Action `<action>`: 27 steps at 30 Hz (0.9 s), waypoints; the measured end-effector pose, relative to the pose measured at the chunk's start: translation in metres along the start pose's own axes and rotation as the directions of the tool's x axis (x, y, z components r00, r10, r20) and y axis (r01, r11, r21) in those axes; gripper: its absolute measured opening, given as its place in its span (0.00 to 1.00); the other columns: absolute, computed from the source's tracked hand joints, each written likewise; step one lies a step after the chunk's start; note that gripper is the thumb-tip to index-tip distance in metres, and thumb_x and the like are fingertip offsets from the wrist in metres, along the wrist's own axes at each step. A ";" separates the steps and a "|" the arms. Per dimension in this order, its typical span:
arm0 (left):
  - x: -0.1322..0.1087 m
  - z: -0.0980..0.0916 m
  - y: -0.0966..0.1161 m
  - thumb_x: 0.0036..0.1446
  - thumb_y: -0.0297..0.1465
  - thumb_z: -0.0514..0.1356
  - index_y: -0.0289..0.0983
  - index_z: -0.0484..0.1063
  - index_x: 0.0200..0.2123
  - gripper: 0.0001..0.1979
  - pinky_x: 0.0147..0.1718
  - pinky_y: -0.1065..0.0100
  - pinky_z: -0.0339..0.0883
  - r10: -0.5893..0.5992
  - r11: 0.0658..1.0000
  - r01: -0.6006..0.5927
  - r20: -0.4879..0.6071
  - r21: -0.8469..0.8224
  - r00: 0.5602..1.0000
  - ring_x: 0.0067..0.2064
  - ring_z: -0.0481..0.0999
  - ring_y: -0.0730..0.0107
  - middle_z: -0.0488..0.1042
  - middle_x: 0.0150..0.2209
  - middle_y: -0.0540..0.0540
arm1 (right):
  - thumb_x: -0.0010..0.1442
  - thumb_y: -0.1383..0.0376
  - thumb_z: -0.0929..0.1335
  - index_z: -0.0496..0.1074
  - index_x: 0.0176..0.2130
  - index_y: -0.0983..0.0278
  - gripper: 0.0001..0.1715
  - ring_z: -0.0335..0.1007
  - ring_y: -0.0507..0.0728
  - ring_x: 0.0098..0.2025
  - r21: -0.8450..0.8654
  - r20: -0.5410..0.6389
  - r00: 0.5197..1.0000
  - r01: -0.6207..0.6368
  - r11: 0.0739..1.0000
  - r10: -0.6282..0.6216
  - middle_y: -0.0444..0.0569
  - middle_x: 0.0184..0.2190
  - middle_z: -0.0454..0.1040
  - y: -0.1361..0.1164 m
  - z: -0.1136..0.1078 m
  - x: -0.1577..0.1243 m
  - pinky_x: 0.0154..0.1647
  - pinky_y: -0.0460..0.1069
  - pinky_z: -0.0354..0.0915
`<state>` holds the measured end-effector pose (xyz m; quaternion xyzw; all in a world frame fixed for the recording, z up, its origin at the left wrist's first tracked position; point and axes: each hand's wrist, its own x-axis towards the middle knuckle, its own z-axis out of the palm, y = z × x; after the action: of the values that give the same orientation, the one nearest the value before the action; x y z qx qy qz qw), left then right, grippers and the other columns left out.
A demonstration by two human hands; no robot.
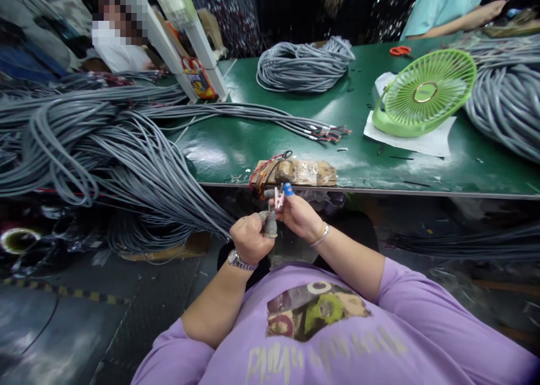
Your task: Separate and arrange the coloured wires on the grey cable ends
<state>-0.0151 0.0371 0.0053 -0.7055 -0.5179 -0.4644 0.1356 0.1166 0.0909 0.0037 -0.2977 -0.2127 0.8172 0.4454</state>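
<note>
My left hand [250, 238], with a metal watch on its wrist, is closed in front of the table edge. Grey cables [211, 219] from the bundle at the left run up to it, and one seems to pass into its grip. Worn grey coverings [270, 225] sit on its fingertips, and thin wire shows above them. Close beside it, my right hand [300, 217] is closed in a pinch on a small pink clip-like piece [279, 197]. Blue tape [288, 189] wraps one of its fingertips. The fine wire ends between the hands are too small to make out.
A taped wooden block [312, 172] with red and black wires lies at the table edge. Cables with stripped ends [324, 132] lie behind it. Farther off are a cable coil [301, 67], a green fan [426, 93] and orange scissors [400, 50]. Co-workers sit across the table.
</note>
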 end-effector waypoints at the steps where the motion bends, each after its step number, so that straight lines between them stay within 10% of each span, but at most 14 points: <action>1: 0.000 0.001 0.000 0.50 0.30 0.62 0.38 0.70 0.21 0.07 0.25 0.69 0.62 0.066 0.997 -0.066 -0.007 0.036 0.998 0.21 0.70 0.69 0.69 0.17 0.48 | 0.54 0.44 0.69 0.74 0.31 0.66 0.27 0.65 0.48 0.25 0.027 -0.004 1.000 -0.010 1.000 0.010 0.45 0.26 0.74 0.000 0.000 0.001 0.26 0.44 0.61; 11: -0.002 0.002 0.003 0.52 0.29 0.59 0.38 0.68 0.20 0.09 0.24 0.68 0.61 0.143 0.985 -0.148 0.059 0.094 0.988 0.20 0.70 0.70 0.68 0.17 0.48 | 0.54 0.47 0.71 0.73 0.30 0.65 0.22 0.67 0.48 0.24 0.162 -0.040 0.999 -0.006 0.987 0.013 0.43 0.23 0.73 0.001 0.005 0.003 0.25 0.43 0.60; 16: -0.008 -0.001 0.004 0.51 0.33 0.61 0.37 0.72 0.24 0.07 0.25 0.69 0.64 -0.179 0.971 0.198 0.142 -0.132 0.973 0.22 0.71 0.70 0.72 0.19 0.47 | 0.57 0.41 0.64 0.73 0.33 0.65 0.30 0.66 0.49 0.25 0.168 0.064 0.994 -0.094 0.981 0.084 0.45 0.27 0.74 0.003 -0.004 0.000 0.26 0.44 0.62; 19: -0.011 -0.004 0.008 0.54 0.38 0.60 0.37 0.74 0.29 0.10 0.21 0.72 0.62 -0.524 0.662 0.620 0.331 -0.422 0.785 0.19 0.68 0.74 0.71 0.18 0.50 | 0.59 0.40 0.62 0.73 0.34 0.65 0.32 0.66 0.49 0.25 0.162 0.076 0.989 -0.134 0.978 0.123 0.45 0.27 0.73 0.001 -0.013 -0.006 0.25 0.44 0.62; 22: -0.012 -0.008 0.012 0.53 0.41 0.62 0.35 0.73 0.29 0.13 0.16 0.75 0.59 -0.638 0.212 0.787 0.528 -0.579 0.560 0.16 0.66 0.77 0.69 0.17 0.52 | 0.60 0.42 0.62 0.72 0.32 0.66 0.30 0.66 0.49 0.25 0.158 0.061 0.988 -0.152 0.976 0.144 0.46 0.26 0.73 -0.001 -0.022 -0.012 0.24 0.43 0.62; 27: -0.014 -0.016 0.013 0.49 0.40 0.65 0.34 0.73 0.29 0.14 0.16 0.76 0.60 -0.643 -0.006 0.800 0.615 -0.600 0.456 0.16 0.67 0.78 0.70 0.17 0.52 | 0.60 0.46 0.65 0.71 0.32 0.65 0.25 0.65 0.48 0.24 0.148 0.047 0.984 -0.179 0.973 0.174 0.45 0.27 0.71 0.000 -0.040 -0.019 0.25 0.43 0.62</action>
<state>-0.0133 0.0122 0.0065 -0.3309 -0.5108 -0.5909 -0.5296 0.1516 0.0779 -0.0195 -0.2672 -0.1302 0.8722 0.3886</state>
